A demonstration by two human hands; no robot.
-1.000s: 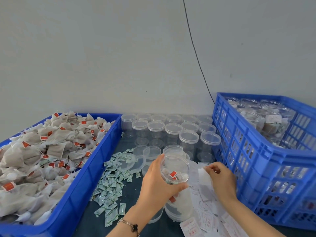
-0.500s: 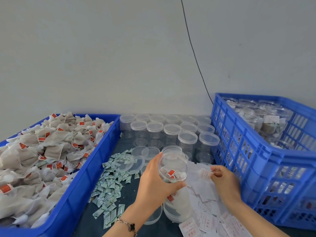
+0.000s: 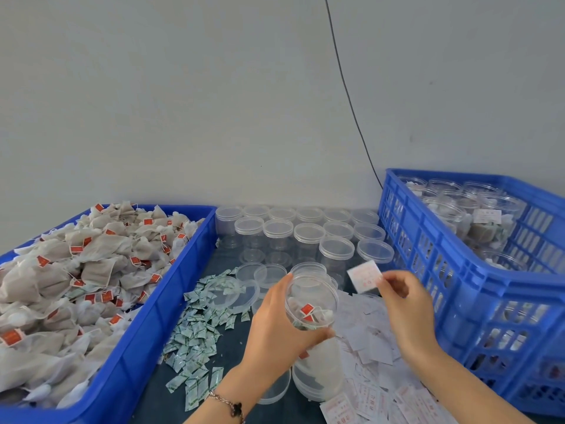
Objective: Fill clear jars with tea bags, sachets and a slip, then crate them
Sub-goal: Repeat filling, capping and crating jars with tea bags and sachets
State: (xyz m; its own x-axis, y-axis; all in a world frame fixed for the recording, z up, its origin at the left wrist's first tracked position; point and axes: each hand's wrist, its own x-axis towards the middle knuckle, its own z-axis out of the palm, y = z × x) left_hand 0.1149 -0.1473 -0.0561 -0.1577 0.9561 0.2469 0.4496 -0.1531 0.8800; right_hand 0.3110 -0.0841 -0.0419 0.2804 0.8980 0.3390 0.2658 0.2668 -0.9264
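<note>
My left hand [image 3: 276,335] grips an open clear jar [image 3: 312,296] with tea bags inside, tilted toward me above the table. My right hand [image 3: 408,307] pinches a small white paper slip [image 3: 364,276] with red print, lifted just right of the jar's mouth. More slips [image 3: 371,347] lie scattered under my right hand. Green-white sachets [image 3: 198,328] are spread left of the jar. Tea bags with red tags [image 3: 76,270] fill the left blue tray. Filled jars [image 3: 477,221] sit in the right blue crate [image 3: 452,289].
Several empty lidded jars [image 3: 305,234] stand in rows at the back by the wall. Loose clear lids [image 3: 244,286] lie among the sachets. Another jar [image 3: 318,377] lies below my left hand. The left tray's blue wall [image 3: 159,307] borders the working strip. A black cable runs down the wall.
My right hand has lifted a slip off the pile and brought it up beside the jar's mouth. My left hand keeps holding the jar in about the same place.
</note>
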